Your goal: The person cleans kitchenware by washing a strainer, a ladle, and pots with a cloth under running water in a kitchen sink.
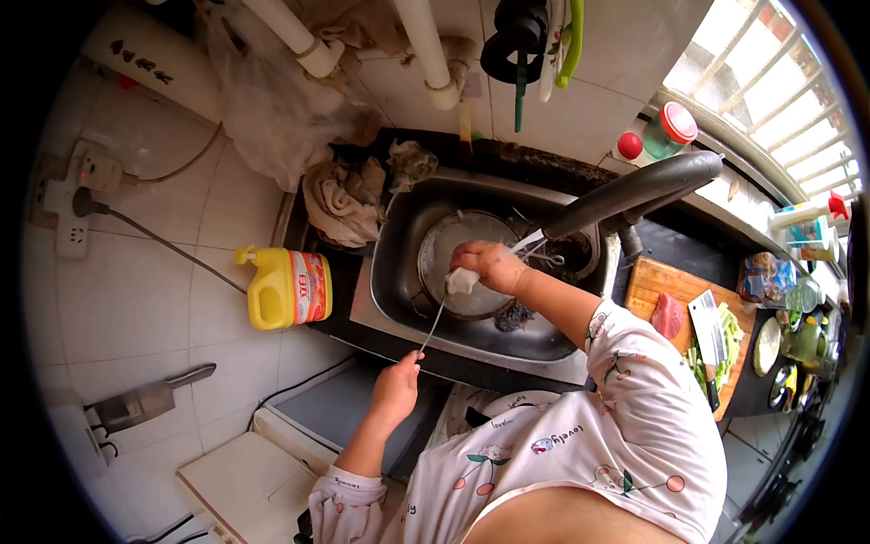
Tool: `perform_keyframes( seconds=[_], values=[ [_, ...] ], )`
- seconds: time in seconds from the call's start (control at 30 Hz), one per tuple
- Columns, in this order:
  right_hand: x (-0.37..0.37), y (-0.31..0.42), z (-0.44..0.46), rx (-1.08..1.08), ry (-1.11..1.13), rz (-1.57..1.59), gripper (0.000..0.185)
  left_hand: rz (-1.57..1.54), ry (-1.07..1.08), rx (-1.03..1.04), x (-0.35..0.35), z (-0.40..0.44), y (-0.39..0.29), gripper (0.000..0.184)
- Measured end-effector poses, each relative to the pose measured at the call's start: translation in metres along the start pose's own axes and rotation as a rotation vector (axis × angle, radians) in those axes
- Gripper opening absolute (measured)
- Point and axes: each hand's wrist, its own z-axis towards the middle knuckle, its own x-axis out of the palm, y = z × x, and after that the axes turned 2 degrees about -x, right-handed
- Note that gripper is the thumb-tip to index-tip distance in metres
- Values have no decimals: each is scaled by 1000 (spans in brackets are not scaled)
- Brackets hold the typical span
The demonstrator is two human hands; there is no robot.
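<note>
My right hand [492,265] is closed around a whitish cloth or sponge [462,280] over the metal sink [390,263]. A thin metal utensil [435,319] runs from that cloth down to my left hand [396,390], whose fingers pinch its lower end near the sink's front edge. Beneath my right hand, a round pan or basin [444,238] lies in the sink. Other utensils with pale handles and wire loops [546,257] show just beyond my right hand. A dark scrubber [514,317] rests on the sink bottom.
The grey faucet [625,195] reaches over the sink's right side. A yellow detergent bottle [288,288] stands at left, near crumpled rags [343,201]. On the right, a cutting board [645,276] holds meat [668,315], a cleaver [707,328] and green vegetables [728,335].
</note>
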Motion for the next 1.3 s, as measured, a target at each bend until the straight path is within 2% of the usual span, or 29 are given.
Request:
perform_keyframes(
  seconds=[0.1, 0.17, 0.27, 0.3, 0.4, 0.5, 0.53, 0.57, 0.63, 0.73, 0.83, 0.9, 0.97, 1.03, 1.1, 1.17, 1.2, 1.3],
  values=[
    [-2, -3, -1, 61, -91, 183, 34, -147, 63, 23, 0, 5, 13, 24],
    [4, -11, -5, 103, -171, 282, 34, -329, 172, -67, 0, 10, 24, 23],
    [30, -40, -20, 375, -254, 528, 36, -675, 346, -282, -10, 12, 9, 22],
    [36, -43, -23, 448, -305, 522, 36, -801, 406, -370, -14, 12, 3, 23],
    [47, -45, -27, 691, -417, 509, 37, -981, 496, -418, -8, 16, 8, 22],
    [78, -49, -29, 984, -796, 1177, 32, -1081, 495, -413, 8, 25, 7, 21],
    [71, -31, -20, 1054, -878, 1206, 27, -1127, 492, -434, 17, 27, 8, 21],
    [89, -33, -22, 995, -971, 1405, 26, -1129, 468, -429, 25, 29, 6, 21],
    [106, -24, -10, 1152, -1102, 1760, 26, -1203, 438, -439, 43, 37, 5, 21],
    [103, 3, 9, 1238, -1019, 2121, 24, -1302, 424, -429, 67, 42, 7, 22],
    [112, 3, 11, 1303, -869, 2058, 22, -1399, 407, -433, 76, 41, 10, 22],
    [113, 1, 12, 1335, -894, 1997, 17, -1394, 399, -415, 73, 35, 11, 22],
    [108, -4, 8, 1411, -920, 1831, 16, -1291, 382, -434, 71, 31, 10, 22],
    [108, -15, -2, 1529, -855, 1393, 31, -1215, 372, -449, 67, 28, 9, 23],
    [97, -17, -1, 1440, -924, 967, 38, -1164, 378, -472, 61, 22, 10, 24],
    [70, -20, -5, 1228, -715, 677, 38, -1115, 388, -494, 53, 17, 6, 22],
    [88, -47, -19, 1022, -700, 536, 43, -1091, 392, -504, 49, 15, 6, 22],
    [44, -40, -10, 695, -326, 127, 51, -1064, 423, -487, 37, 11, 16, 22]
  ],
)
